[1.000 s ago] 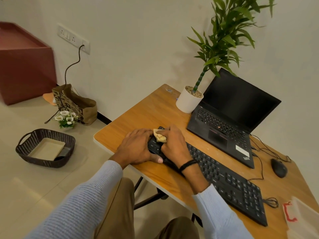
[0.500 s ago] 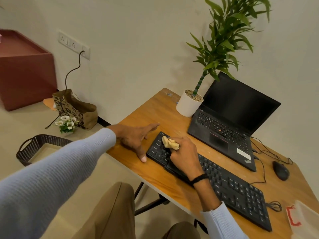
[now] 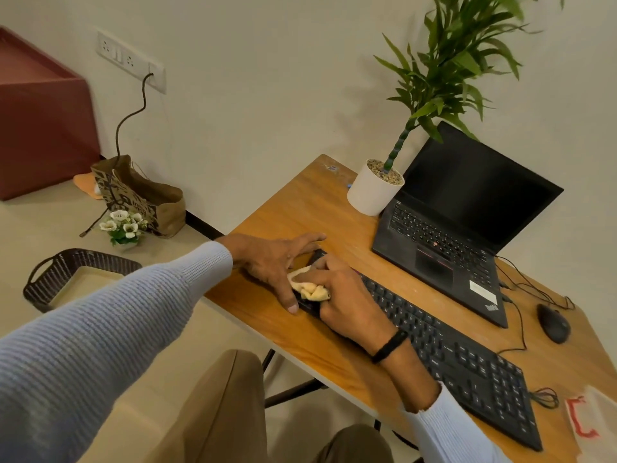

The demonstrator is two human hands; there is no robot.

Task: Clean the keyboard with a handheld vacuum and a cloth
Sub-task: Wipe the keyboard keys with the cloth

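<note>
Left hand [image 3: 277, 262] back against keyboard [image 3: 467, 365] end, fingers flat, bracing it | right hand [image 3: 347, 302] clutches cloth [image 3: 309, 289], wiping corner keys.

The cloth [image 3: 309, 287] has been drawn by the right hand [image 3: 347, 302] to the left end of the keyboard [image 3: 450, 355], and the left hand [image 3: 272, 262] has been brought back against that end.

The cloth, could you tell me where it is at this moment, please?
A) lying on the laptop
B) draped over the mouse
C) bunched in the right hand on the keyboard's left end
C: the right hand grips the yellow cloth against the left end of the keyboard.
</note>
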